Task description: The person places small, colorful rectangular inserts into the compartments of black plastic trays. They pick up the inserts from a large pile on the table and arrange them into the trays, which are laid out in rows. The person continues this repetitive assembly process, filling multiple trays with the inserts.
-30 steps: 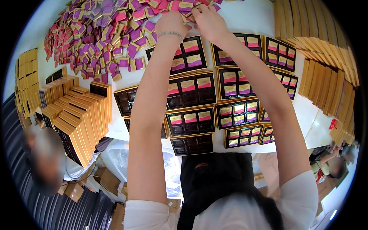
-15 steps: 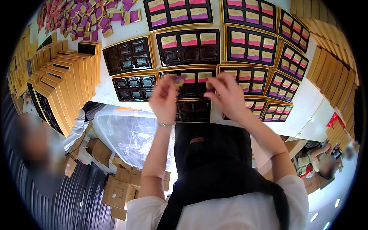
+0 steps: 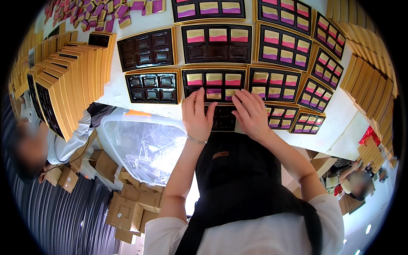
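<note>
A gold box with a black tray of six cells (image 3: pixel 183 94) lies just in front of me. Its far row holds three gold-and-pink wrapped chocolates (image 3: pixel 213 79). In the near row, a purple-and-gold wrapped chocolate (image 3: pixel 213 94) sits in the middle cell and another (image 3: pixel 230 94) in the right cell. My left hand (image 3: pixel 198 118) rests its outstretched fingers over the near left cell, thumb apart; whatever lies beneath is hidden. My right hand (image 3: pixel 254 117) is open, its fingertips touching the right-hand chocolate's edge. Behind stands a box with only its far row filled (image 3: pixel 217 52).
Filled chocolate boxes (image 3: pixel 284 46) stand to the right, two boxes with unfilled trays (image 3: pixel 151 87) to the left. Loose wrapped chocolates (image 3: pixel 100 12) are heaped at the far left. Stacked gold boxes (image 3: pixel 74 78) flank the table. A clear plastic bin (image 3: pixel 144 140) sits below its edge, near a co-worker (image 3: pixel 63 144).
Both hands have come down onto the box from just above it. The purple-and-gold chocolates they held now show in its near row. The whole view has shifted slightly.
</note>
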### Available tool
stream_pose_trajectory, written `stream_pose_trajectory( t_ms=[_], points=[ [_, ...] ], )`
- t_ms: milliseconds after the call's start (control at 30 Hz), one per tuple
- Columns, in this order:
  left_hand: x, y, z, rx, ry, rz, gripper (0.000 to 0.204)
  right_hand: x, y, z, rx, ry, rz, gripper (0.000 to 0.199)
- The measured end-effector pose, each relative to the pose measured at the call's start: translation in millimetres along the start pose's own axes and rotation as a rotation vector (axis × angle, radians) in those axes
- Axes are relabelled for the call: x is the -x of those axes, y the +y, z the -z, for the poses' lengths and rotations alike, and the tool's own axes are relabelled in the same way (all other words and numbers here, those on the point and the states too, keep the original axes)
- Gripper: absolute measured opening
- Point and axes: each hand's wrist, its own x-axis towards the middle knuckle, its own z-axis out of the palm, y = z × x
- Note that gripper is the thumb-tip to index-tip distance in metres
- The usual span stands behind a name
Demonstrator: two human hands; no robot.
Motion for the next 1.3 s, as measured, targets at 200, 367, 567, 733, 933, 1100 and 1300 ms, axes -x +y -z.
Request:
stream_pose_trajectory(
  t_ms=[200, 367, 567, 733, 933, 1100, 1300],
  points=[
    [-27, 5, -4, -0.052, -0.052, -0.111, 0.038, 1, -1, -5, 0.131, -0.102, 0.046, 0.051],
    [-44, 8, 8, 0.111, -0.101, -0.158, 0.027, 6, 0, -9, 0.125, -0.139, 0.009, 0.053],
    [-95, 31, -6, 0.595, -0.058, 0.233, 0.011, -13, 0, 10, 0.006, 0.015, -0.065, 0.050],
    [-110, 52, -48, 0.793, -0.001, 0.579, 0.013, -49, 17, 28, 0.001, 0.249, -0.154, 0.047],
    [-119, 52, -50, 0.291, 0.122, 0.119, 0.014, -74, 30, 17, 0.148, 0.004, -0.152, 0.059],
    [-175, 45, -8, 0.201, 0.109, 0.158, 0.009, -70, 42, 21, 0.180, -0.007, -0.132, 0.058],
    [-320, 44, -38, 0.144, 0.167, -0.200, 0.018, -81, 47, 13, 0.066, -0.028, -0.048, 0.058]
  ],
)
